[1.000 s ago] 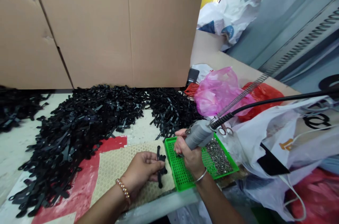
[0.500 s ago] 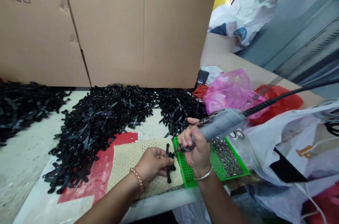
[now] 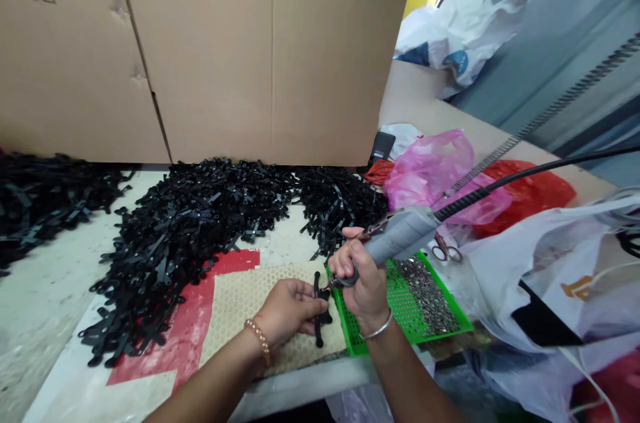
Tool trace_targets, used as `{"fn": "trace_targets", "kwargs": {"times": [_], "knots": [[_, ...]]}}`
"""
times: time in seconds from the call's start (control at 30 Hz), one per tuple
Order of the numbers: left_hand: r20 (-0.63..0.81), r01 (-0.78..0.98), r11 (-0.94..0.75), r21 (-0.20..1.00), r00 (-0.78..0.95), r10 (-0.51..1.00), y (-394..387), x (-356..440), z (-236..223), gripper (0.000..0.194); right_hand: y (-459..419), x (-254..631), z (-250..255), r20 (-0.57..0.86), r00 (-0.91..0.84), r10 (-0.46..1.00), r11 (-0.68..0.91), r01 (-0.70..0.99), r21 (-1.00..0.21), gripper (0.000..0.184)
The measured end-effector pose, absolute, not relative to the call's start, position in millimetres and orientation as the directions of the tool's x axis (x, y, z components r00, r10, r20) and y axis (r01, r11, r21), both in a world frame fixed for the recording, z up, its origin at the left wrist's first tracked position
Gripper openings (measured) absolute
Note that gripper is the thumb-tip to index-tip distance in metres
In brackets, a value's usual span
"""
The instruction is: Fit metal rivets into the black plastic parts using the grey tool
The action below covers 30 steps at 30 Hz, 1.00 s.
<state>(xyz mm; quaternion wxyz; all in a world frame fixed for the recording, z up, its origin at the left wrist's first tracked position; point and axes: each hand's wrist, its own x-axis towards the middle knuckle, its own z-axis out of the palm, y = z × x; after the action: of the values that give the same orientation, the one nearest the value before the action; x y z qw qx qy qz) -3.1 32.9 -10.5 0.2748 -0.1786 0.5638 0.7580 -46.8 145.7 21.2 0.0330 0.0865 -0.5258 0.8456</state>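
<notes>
Low over the textured beige mat [image 3: 240,296], my left hand [image 3: 286,311] pinches a small black plastic part [image 3: 319,330] between thumb and fingers. My right hand [image 3: 364,283] is wrapped round a grey electric screwdriver [image 3: 400,236], held at a slant with its cable rising to the right. The tool's tip reaches down to the black part, beside my left fingertips; whether it touches a screw there is too small to tell. Under my right hand stands a green perforated tray [image 3: 403,313], with many small metal screws [image 3: 427,296] heaped along its right side.
Piles of black plastic parts [image 3: 185,230] lie behind and left of the mat. A large cardboard box [image 3: 270,56] stands at the back. To the right are scissors [image 3: 447,251], a pink plastic bag [image 3: 430,166], a red bag [image 3: 527,193] and a coil spring [image 3: 540,120].
My right hand has brought the screwdriver slightly left and down, so its tip now meets the black part. My left hand stays put. The scissors and spring show more clearly.
</notes>
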Motion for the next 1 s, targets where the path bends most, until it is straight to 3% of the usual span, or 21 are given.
{"fn": "trace_targets", "kwargs": {"times": [0.57, 1.0], "knots": [[-0.597, -0.627, -0.197, 0.754, -0.778, 0.194, 33.8, -3.1, -8.7, 0.026, 144.8, -46.3, 13.9, 0.215, -0.975, -0.053, -0.423, -0.173, -0.889, 0.029], [-0.579, -0.607, -0.185, 0.773, -0.794, 0.187, 34.3, -3.9, -16.5, 0.026, 145.7, -43.5, 3.4, 0.253, -0.934, -0.253, -0.405, -0.135, -0.904, 0.027]]}}
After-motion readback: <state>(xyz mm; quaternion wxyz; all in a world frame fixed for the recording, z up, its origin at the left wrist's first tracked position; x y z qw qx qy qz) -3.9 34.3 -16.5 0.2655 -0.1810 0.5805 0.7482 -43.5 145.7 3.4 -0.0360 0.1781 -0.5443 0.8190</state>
